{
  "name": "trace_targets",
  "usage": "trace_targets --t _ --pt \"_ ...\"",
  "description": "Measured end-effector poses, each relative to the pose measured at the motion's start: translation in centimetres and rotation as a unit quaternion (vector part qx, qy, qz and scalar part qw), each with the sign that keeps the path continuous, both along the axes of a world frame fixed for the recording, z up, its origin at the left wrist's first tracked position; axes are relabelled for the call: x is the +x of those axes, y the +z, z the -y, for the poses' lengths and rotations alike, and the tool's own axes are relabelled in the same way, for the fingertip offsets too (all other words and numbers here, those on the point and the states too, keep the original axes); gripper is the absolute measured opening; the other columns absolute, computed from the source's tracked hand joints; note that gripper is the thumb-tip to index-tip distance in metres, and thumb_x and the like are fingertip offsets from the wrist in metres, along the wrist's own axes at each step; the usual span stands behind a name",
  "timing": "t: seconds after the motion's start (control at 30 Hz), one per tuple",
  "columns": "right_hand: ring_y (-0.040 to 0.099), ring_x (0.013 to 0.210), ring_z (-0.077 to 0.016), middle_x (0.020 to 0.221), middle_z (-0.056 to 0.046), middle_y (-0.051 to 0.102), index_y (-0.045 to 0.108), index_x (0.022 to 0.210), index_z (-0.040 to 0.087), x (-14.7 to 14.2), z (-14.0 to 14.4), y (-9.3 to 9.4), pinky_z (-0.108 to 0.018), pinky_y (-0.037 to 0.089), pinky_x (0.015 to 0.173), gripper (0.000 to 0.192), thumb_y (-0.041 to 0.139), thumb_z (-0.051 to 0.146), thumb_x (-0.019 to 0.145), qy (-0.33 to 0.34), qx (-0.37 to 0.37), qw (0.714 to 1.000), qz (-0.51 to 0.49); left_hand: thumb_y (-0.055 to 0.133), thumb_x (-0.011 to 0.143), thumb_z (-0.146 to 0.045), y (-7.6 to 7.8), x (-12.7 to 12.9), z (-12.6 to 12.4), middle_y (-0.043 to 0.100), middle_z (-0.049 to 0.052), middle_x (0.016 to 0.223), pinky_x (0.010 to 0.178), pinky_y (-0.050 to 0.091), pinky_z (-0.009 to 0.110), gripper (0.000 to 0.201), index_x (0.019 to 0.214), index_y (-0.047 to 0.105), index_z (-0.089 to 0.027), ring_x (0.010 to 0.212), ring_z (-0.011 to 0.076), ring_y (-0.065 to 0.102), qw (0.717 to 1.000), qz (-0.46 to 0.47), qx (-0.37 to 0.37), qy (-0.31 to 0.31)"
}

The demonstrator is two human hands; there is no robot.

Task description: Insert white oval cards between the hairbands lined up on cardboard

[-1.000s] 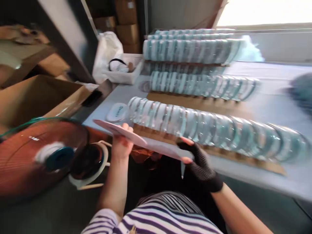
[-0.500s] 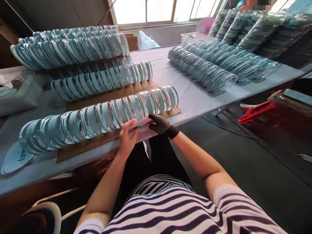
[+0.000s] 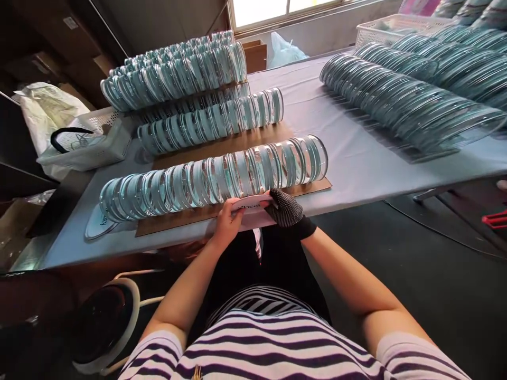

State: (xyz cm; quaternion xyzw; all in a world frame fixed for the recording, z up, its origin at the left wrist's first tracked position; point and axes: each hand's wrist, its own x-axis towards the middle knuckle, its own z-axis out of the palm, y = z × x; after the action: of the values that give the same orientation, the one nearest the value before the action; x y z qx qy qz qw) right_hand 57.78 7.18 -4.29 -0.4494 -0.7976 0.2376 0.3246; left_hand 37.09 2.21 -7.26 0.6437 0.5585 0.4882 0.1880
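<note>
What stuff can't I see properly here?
All in the head view:
Held disc: sides covered by the left hand and gloved right hand.
Lettered white disc: partly hidden behind the clear rings.
Red thing: cut off by the picture's right edge.

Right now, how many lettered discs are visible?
2: one disc held by the left hand and right hand; another disc on the table, beside the near row. More may be hidden.

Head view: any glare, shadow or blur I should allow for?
Head view: the window is blown out white; the front row of clear rings carries small bright glints; the pale curved frame, lower left, sits in shadow; lettering on the printed piece in the left hand and right hand is soft, only partly readable.
</note>
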Motion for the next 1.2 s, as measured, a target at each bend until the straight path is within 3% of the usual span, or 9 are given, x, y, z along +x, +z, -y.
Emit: trace_targets --t 0.13,0.3,0.53,0.67,0.77,0.93,1.03,1.1,1.2 --pt "0.059 0.071 -0.0199 0.076 -0.004 0.066 0.058 0.082 0.021 0.5 0.1 0.4 -0.033 0.050 0.068 0.029 0.062 0.050 0.083 -0.079 -0.054 0.982 -0.163 0.076 0.079 -0.044 -0.3 0.9 0.4 0.068 0.006 0.114 0.093 0.054 0.036 0.048 0.119 0.059 -0.025 0.104 0.0215 0.066 0.983 0.184 -0.012 -0.024" --pt "0.061 0.083 -0.0185 0.093 -0.003 0.069 0.061 0.101 0.022 -2.3 2.7 0.8 -0.031 0.052 0.073 0.036 0.064 0.050 0.080 -0.126 -0.196 0.855 -0.463 0.070 0.084 -0.056 -0.7 3.5 2.3 0.071 0.007 0.104 0.093 0.054 0.035 0.045 0.111 0.066 -0.020 0.106 0.0229 0.066 0.928 0.361 -0.072 -0.066" --pt "0.059 0.077 -0.0173 0.084 -0.002 0.068 0.066 0.090 0.020 -1.5 3.8 2.4 -0.029 0.051 0.068 0.033 0.073 0.049 0.075 -0.037 -0.254 0.888 -0.383 0.081 0.075 -0.049 1.2 1.5 3.1 0.076 0.008 0.103 0.089 0.057 0.041 0.045 0.106 0.074 -0.019 0.097 0.0262 0.071 0.840 0.494 -0.194 -0.113" --pt "0.064 0.078 -0.0200 0.090 -0.006 0.071 0.068 0.102 0.019 -0.5 4.1 3.2 -0.034 0.053 0.070 0.044 0.072 0.054 0.076 0.058 -0.374 0.836 -0.398 0.091 0.061 -0.043 2.3 0.4 3.7 0.076 0.010 0.107 0.090 0.057 0.045 0.044 0.095 0.077 -0.019 0.103 0.0299 0.070 0.761 0.558 -0.259 -0.205" --pt "0.068 0.087 -0.0243 0.104 -0.010 0.073 0.068 0.113 0.021 -0.7 4.7 2.6 -0.040 0.056 0.078 0.052 0.073 0.055 0.074 0.077 -0.424 0.812 -0.394 0.089 0.065 -0.049 2.3 0.3 4.5 0.076 0.008 0.103 0.084 0.057 0.038 0.045 0.095 0.077 -0.018 0.097 0.0267 0.070 0.816 0.501 -0.231 -0.172" --pt "0.068 0.097 -0.0286 0.108 -0.009 0.074 0.071 0.105 0.025 -0.6 4.2 0.8 -0.044 0.056 0.086 0.052 0.082 0.050 0.061 -0.072 -0.371 0.882 -0.279 0.063 0.079 -0.073 2.6 -4.9 4.6 0.072 0.007 0.075 0.066 0.056 0.031 0.062 0.089 0.075 -0.013 0.068 0.0190 0.068 0.911 0.293 -0.210 -0.199" --pt "0.067 0.102 -0.0311 0.109 -0.011 0.074 0.072 0.101 0.028 -0.4 3.1 0.4 -0.045 0.054 0.091 0.048 0.079 0.052 0.061 -0.108 -0.344 0.911 -0.200 0.047 0.090 -0.071 3.7 -14.3 4.5 0.072 0.009 0.081 0.074 0.056 0.033 0.063 0.102 0.073 -0.015 0.074 0.0196 0.068 0.972 0.216 -0.007 0.095" --pt "0.066 0.103 -0.0323 0.107 -0.010 0.074 0.073 0.096 0.030 -0.4 2.9 0.5 -0.045 0.053 0.092 0.044 0.077 0.055 0.060 -0.112 -0.335 0.922 -0.156 0.044 0.095 -0.058 4.5 -21.8 4.8 0.073 0.014 0.101 0.087 0.055 0.036 0.054 0.116 0.068 -0.014 0.093 0.0220 0.068 0.917 0.116 0.102 0.368" --pt "0.067 0.104 -0.0343 0.103 -0.008 0.075 0.074 0.089 0.032 -0.5 3.1 0.4 -0.045 0.055 0.092 0.041 0.076 0.057 0.056 -0.118 -0.339 0.923 -0.139 0.063 0.087 -0.040 4.8 -31.2 5.1 0.048 0.022 0.150 0.117 0.033 0.041 0.063 0.140 0.052 -0.009 0.142 0.0283 0.042 0.852 -0.075 -0.040 0.516"
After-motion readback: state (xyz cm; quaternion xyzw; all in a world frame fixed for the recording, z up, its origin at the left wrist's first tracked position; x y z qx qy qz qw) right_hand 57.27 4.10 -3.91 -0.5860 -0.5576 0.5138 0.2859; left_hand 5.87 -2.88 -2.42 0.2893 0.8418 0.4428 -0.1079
